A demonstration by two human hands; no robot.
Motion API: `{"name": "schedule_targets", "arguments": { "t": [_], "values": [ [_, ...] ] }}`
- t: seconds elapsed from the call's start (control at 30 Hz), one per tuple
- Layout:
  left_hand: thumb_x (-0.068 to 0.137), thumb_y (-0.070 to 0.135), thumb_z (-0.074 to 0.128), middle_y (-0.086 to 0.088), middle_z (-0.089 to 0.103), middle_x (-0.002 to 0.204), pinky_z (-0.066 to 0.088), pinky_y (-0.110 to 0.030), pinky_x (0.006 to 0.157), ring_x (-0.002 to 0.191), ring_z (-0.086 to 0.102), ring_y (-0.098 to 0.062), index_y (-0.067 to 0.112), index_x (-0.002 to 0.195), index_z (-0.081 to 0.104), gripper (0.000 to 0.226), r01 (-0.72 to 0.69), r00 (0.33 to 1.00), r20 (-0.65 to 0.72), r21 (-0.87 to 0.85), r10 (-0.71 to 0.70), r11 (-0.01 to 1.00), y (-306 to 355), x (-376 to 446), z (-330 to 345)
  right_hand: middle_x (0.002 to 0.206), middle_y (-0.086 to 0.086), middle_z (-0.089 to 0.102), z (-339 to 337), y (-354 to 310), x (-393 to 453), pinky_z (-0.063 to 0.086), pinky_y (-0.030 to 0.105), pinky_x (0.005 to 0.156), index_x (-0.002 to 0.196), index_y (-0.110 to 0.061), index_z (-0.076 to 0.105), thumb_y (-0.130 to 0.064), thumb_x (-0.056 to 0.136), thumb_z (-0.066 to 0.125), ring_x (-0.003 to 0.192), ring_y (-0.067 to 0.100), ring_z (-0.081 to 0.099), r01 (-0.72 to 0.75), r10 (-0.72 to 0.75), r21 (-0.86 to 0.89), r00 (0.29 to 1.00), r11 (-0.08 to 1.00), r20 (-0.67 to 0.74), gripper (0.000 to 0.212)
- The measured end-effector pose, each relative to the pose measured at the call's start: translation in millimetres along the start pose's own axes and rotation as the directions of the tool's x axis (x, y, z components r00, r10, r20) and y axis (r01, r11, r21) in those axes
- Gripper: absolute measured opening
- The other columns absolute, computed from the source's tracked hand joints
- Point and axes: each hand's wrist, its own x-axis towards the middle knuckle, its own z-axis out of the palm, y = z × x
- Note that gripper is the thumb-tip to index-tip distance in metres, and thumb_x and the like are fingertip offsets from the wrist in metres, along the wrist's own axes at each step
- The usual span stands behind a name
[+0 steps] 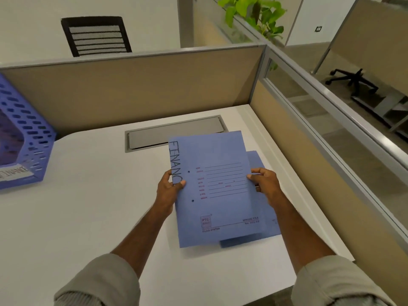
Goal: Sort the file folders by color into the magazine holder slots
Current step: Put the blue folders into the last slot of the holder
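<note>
Blue card makes up the top file folder (217, 188), seen from the head camera, held over the white desk (88, 206). Handwritten black capitals run along its left edge, reading "FINANC" before the left thumb covers the rest. Red print on the cover gives a block of ruled form lines whose field names are too small to read, a boxed "PTC" logo low on the left, and "SPRING FILE" with a number line low on the right; the small line under the logo seems to say "FILING SYSTEM".

Left hand (169, 187) grips the folder's left edge, thumb on the cover and fingers curled behind. Right hand (263, 182) pinches the right edge, fingertips bent over the front. More blue folders (268, 219) lie on the desk beneath, showing at the right and bottom edges of the held one.

At the far left stands a blue perforated magazine holder (26, 138), well apart from the hands, with a white label (15, 173) on its front; the lettering there reads upside down and partly cut off. A grey cable hatch (174, 133) sits in the desk behind the folder, before the beige partition (136, 89).
</note>
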Motion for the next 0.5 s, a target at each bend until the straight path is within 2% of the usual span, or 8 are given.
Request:
{"name": "schedule_targets", "arguments": {
  "t": [0.13,0.3,0.4,0.5],
  "values": [
    [0.09,0.01,0.07,-0.01,0.068,0.124,0.06,-0.049,0.084,0.099,0.073,-0.03,0.014,0.131,0.051,0.046,-0.018,0.999,-0.028,0.002,0.018,1.0,8.6,-4.2,-39.7,0.094,0.005,0.075,35.5,-11.5,-2.1,0.058,0.037,0.071,0.099,-0.017,0.073,-0.012,0.09,0.068,0.085,0.026,0.07,0.051,-0.054,0.034,0.993,0.998,0.105,0.011],
    [0.09,0.012,0.071,-0.008,0.07,0.121,0.061,-0.049,0.08,0.095,0.074,-0.031,0.016,0.129,0.052,0.044,-0.037,0.996,-0.083,0.01,0.038,0.999,14.4,-17.9,-93.0,0.092,0.007,0.076,93.4,-25.7,-10.0,0.058,0.039,0.076,0.094,-0.013,0.075,-0.009,0.088,0.07,0.08,0.023,0.071,0.072,-0.076,0.031,0.981,0.997,0.18,0.009],
    [0.089,0.012,0.072,-0.007,0.07,0.121,0.062,-0.047,0.078,0.095,0.074,-0.03,0.015,0.128,0.053,0.043,-0.044,0.99,-0.135,0.008,0.045,0.999,17.0,-26.7,-128.3,0.079,-0.005,0.077,130.1,-36.9,-19.6,0.057,0.026,0.06,0.084,-0.019,0.074,-0.007,0.088,0.07,0.07,0.012,0.072,0.091,-0.096,0.033,0.973,0.995,0.21,0.013],
    [0.089,0.011,0.071,-0.009,0.069,0.123,0.06,-0.053,0.082,0.097,0.073,-0.033,0.013,0.13,0.051,0.045,-0.045,0.984,-0.172,-0.005,0.043,0.999,20.8,-36.7,-164.6,0.086,0.0,0.076,166.8,-45.2,-30.1,0.055,0.024,0.06,0.091,-0.016,0.074,-0.006,0.088,0.069,0.073,0.014,0.072,0.105,-0.109,0.029,0.961,0.994,0.256,0.012]
  ]
}}
